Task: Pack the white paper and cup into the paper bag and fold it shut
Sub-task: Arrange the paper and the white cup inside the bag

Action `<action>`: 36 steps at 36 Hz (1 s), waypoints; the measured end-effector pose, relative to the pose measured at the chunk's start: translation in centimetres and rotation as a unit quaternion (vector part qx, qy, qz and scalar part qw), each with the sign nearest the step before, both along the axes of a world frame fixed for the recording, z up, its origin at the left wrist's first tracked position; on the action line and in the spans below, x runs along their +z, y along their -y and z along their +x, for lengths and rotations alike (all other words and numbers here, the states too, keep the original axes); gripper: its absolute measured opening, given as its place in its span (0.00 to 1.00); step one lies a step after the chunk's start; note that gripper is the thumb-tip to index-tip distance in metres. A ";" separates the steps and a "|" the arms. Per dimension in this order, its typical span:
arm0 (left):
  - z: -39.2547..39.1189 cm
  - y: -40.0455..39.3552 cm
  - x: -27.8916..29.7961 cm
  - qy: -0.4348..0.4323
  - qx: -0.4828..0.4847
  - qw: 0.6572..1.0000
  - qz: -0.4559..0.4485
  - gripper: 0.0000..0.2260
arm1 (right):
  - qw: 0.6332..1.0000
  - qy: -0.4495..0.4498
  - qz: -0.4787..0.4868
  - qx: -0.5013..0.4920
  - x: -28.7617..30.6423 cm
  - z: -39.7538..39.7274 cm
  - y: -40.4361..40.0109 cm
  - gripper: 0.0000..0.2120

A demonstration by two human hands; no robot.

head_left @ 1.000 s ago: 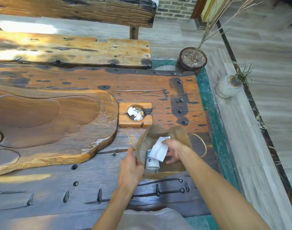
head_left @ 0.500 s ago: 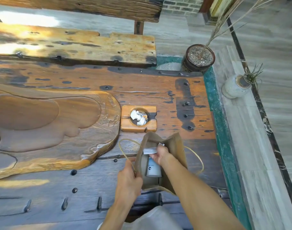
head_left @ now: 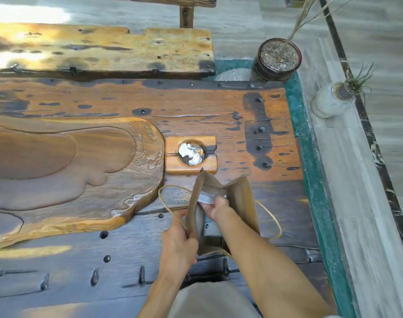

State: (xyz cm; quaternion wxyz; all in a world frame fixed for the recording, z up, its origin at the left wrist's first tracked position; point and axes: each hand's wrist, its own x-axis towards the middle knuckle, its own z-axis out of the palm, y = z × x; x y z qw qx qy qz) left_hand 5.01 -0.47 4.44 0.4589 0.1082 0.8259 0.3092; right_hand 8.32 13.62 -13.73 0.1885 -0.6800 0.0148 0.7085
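In the single head view, one brown paper bag (head_left: pixel 239 198) stands open on the dark wooden desk (head_left: pixel 58 255), close to the near edge and just in front of a small wooden ashtray (head_left: pixel 173 154). The bag has two thin cord handles: one loops out to its left (head_left: pixel 166 191), the other arcs out to its right (head_left: pixel 274 216).

Two bare hands are at work. The left hand (head_left: pixel 177 242) pinches the bag's near left rim, fingers closed on the paper wall and holding the mouth apart. The right hand (head_left: pixel 215 206) reaches down through the mouth, with the forearm crossing the near rim; its fingers are closed on one piece of white paper (head_left: pixel 206 199), which sits inside the bag, against the far wall, just below the rim. One white cup (head_left: pixel 211 227) with small dark print lies deeper in the bag, under the right wrist, partly hidden by it.

The ashtray is a single block with one round hollow holding a few crumpled white scraps (head_left: pixel 191 152); how many cannot be told. To its left lies one large carved wooden tray (head_left: pixel 65 161) with shallow basins. Beyond the desk stands one long worn bench (head_left: pixel 99 49).

Two pots sit on the floor at the right: one dark round pot (head_left: pixel 276 63) filled with gravel and a tall dry stalk, and one pale pot (head_left: pixel 329 104) tilted, with a small green tuft.
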 end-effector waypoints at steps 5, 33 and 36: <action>0.0 -0.1 0.0 0.002 0.006 1.000 0.005 0.17 | 0.998 0.057 0.017 0.019 -0.3 0.4 -0.8 0.19; 0.7 -1.3 0.2 0.007 0.005 1.000 0.025 0.19 | 0.991 -0.100 -0.071 0.052 3.7 2.4 -2.1 0.32; 0.8 -1.5 0.3 0.007 -0.004 1.000 0.028 0.21 | 0.990 -0.089 -0.046 0.098 5.6 2.8 -2.4 0.33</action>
